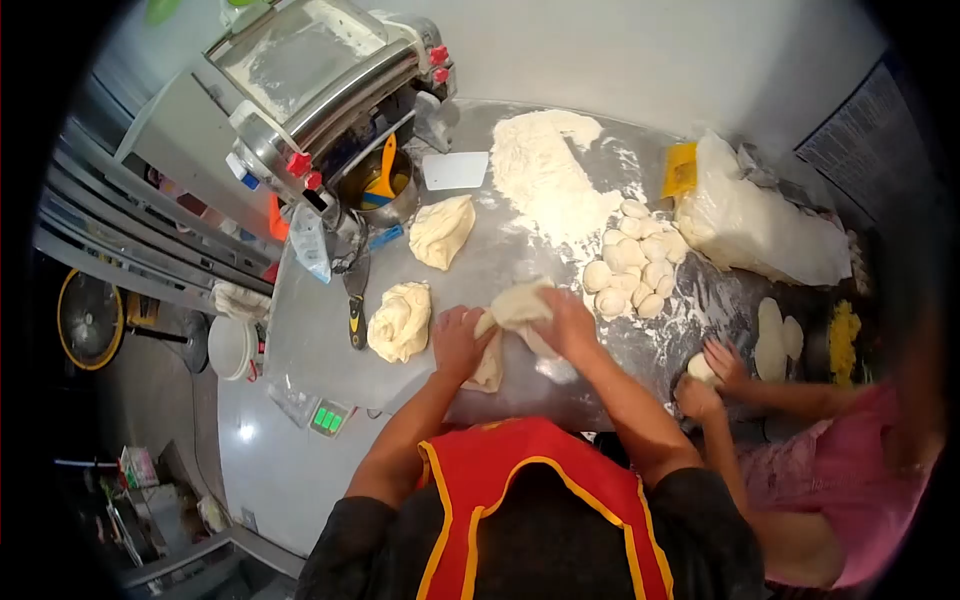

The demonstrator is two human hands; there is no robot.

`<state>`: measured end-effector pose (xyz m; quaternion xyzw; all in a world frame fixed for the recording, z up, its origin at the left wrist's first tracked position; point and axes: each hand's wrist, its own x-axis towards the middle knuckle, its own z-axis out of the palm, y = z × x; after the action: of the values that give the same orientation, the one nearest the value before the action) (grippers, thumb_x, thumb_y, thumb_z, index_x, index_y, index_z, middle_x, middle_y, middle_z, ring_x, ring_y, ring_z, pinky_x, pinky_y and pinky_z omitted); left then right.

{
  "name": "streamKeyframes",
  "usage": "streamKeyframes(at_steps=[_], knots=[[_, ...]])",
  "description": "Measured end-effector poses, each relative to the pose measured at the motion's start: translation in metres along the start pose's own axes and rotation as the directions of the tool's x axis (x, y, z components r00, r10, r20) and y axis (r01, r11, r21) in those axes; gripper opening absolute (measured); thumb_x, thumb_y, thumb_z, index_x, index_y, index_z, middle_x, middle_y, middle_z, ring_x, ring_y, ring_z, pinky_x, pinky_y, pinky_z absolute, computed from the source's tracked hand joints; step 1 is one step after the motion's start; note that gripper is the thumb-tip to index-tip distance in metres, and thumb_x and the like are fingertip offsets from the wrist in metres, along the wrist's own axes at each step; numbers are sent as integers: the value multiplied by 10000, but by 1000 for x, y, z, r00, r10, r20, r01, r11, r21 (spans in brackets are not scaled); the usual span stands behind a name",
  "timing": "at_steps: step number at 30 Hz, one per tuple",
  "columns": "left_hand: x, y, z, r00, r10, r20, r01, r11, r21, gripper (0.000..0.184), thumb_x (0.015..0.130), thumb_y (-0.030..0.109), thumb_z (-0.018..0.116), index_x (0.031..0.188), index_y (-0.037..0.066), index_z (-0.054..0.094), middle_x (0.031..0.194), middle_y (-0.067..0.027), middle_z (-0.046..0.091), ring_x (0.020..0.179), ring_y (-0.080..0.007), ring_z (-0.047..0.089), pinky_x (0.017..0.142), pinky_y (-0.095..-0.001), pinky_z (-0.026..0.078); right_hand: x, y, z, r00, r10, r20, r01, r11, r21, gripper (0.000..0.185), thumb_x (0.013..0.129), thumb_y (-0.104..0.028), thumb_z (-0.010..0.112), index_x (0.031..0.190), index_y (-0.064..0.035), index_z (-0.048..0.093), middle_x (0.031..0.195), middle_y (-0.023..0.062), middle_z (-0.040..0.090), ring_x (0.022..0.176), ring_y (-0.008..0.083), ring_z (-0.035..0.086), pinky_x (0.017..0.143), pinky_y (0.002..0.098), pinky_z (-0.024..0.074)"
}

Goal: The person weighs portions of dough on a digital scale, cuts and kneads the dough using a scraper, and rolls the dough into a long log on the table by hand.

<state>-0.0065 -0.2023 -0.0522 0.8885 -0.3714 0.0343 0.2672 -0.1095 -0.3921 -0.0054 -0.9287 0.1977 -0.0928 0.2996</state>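
Head camera shows our left hand (pixel 460 343) and right hand (pixel 570 324), fingers curled around stretched dough (pixel 518 306) nearer us than the flour heap (pixel 548 180); left of it, two lumps (pixel 400 322) look portioned, ours seems unfinished.

Can slip straight ahead past the held dough (pixel 520 308), up the bare strip of table (pixel 485 262) between the far dough lump (pixel 442 232) and the flour heap (pixel 556 190). Gets blocked on the left by the near dough lump (pixel 400 322), just beside the left hand (pixel 460 345), with the scraper (pixel 357 312) lying right behind it. Can hardly squeeze between the two lumps. Has room past the scraper, out to the left edge. Bumps into the pot (pixel 402 205) and big machine (pixel 330 75) farther up there. Has little space right of the right hand (pixel 566 325), close to the small dough pieces (pixel 635 265). Meets a co-worker's hands (pixel 697 398) farther right, and the big bag (pixel 765 225) behind the pieces
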Motion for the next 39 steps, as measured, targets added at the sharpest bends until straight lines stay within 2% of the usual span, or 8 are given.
streamKeyframes(at_steps=[11,20,23,27,31,34,36,39], knots=[[2,-14,-27,983,170,-76,-185,941,-285,280,784,221,683,1015,91,596,963,-103,577,928,-316,518,804,-409,401,-99,-9,33,999,-15,-31,7,971,-240,645,704,-250,733,1285,-164,469,1271,179,464,1112,354,454,905,464,402],[90,24,-95,890,447,-90,-456,869,-193,356,695,92,724,1028,75,599,1010,-129,575,987,-334,508,817,-404,433,-102,-12,36,999,39,-16,-42,963,-268,662,729,-325,721,1315,-188,445,1299,169,450,1148,349,430,947,471,368],[110,27,-77,878,389,-277,-458,851,-257,190,762,133,685,934,90,620,924,-80,587,926,-323,516,791,-429,430,-103,-11,35,999,39,-17,-42,960,-276,660,734,-344,713,1317,-193,443,1311,163,439,1155,344,424,947,474,366],[129,-4,-19,918,351,-186,-390,886,-251,378,741,276,737,1034,56,643,1182,-225,518,1075,-394,500,917,-424,412,-105,-16,35,998,54,-30,-60,960,-274,664,730,-337,712,1320,-197,440,1317,155,429,1160,337,417,943,475,365],[101,7,-8,948,276,158,-295,949,108,552,790,316,704,1237,37,538,1359,-317,375,1219,-466,404,1028,-439,349,-106,-12,35,999,39,-20,-43,953,-299,697,741,-352,715,1350,-208,409,1343,150,428,1150,344,428,950,478,373],[66,19,3,918,387,-89,-393,918,-60,548,837,306,651,1281,28,490,1350,-280,412,1217,-439,424,1029,-445,347,-106,-14,34,998,67,-3,-64,950,-305,679,737,-356,715,1334,-214,425,1334,125,420,1166,325,414,928,477,368],[38,21,16,879,454,144,-373,845,-383,484,856,272,620,1250,16,504,1304,-250,473,1193,-411,453,984,-449,374,-105,-11,31,999,23,-31,-31,955,-295,631,756,-353,704,1308,-175,456,1268,134,478,1132,314,455,923,466,363],[18,30,44,856,408,317,-201,828,-523,374,889,272,561,1143,-3,553,1140,-241,574,1069,-400,528,886,-440,414,-95,-22,3,984,170,-60,-156,969,190,564,797,-342,664,1277,-108,482,1131,156,565,1050,322,521,907,439,386]])
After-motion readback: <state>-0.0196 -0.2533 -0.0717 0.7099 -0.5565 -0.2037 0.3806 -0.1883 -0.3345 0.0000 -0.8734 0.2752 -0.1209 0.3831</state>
